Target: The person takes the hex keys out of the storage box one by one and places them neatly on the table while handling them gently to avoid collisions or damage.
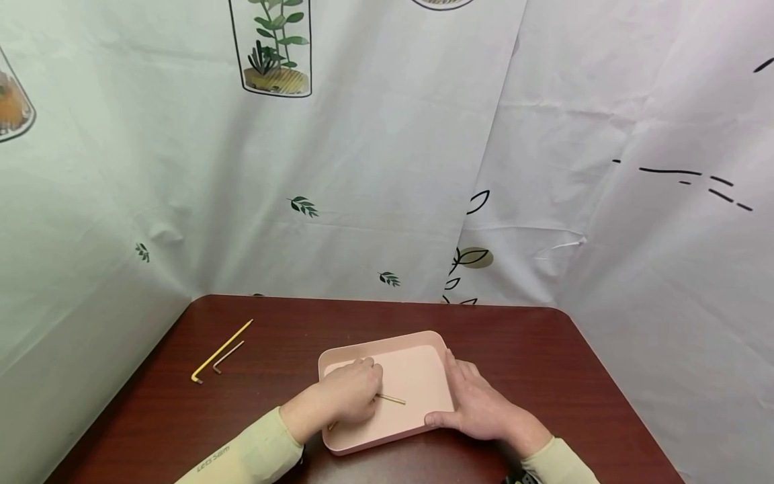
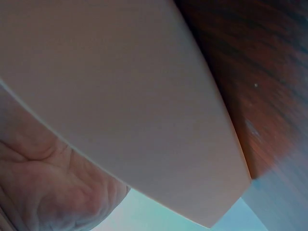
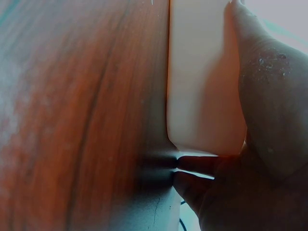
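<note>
Head view's pretty bright and even, soft shadows creasing the white leaf-printed fabric backdrop (image 1: 375,154); dull glare on the glossy reddish-brown wooden table (image 1: 508,376) near the bottom edge; left wrist cam's way dimmer, greying the pale pink rectangular tray (image 2: 120,96); right wrist's murky, bare right hand (image 3: 269,134) shadowed, top-right corner blown out.

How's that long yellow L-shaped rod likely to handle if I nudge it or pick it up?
The yellow rod is probably stiff, since its long arm looks straight. The bent end should discourage rolling, though a nudge may swivel it. Being so slender, it may be fiddly to pinch.
</note>
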`<state>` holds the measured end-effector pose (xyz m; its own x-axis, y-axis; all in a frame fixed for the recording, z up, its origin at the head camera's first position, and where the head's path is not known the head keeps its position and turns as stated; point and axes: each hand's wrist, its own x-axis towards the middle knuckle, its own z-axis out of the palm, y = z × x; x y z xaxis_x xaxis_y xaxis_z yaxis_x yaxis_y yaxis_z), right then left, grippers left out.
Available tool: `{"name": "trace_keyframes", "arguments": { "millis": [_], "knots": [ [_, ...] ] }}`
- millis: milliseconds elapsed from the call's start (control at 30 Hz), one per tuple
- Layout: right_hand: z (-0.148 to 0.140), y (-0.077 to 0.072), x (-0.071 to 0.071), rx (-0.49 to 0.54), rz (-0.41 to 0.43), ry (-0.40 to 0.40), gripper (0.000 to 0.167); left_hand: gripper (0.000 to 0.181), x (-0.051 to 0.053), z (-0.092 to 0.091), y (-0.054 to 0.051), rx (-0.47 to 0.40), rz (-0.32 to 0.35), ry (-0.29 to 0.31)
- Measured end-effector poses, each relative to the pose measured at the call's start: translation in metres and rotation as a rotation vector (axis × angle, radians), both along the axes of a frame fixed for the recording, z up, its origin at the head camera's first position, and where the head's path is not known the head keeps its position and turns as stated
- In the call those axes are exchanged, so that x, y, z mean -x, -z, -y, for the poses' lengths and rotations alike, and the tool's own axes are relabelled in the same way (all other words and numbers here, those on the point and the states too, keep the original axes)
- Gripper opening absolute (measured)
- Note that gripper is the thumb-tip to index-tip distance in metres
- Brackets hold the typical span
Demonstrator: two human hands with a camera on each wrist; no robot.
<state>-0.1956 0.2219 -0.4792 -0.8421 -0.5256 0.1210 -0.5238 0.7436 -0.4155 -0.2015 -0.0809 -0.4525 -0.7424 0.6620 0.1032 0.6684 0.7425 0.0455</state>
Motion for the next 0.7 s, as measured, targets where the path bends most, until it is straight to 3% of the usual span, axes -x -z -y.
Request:
{"name": "trace_keyframes", "arguments": {
  "millis": [700],
  "knots": [
    [0.0007, 0.0007, 0.0003, 0.004, -0.019, -0.014, 0.137, 0.022, 0.0002, 0.0005, -0.0055, 0.024, 0.013, -0.04]
  ]
}}
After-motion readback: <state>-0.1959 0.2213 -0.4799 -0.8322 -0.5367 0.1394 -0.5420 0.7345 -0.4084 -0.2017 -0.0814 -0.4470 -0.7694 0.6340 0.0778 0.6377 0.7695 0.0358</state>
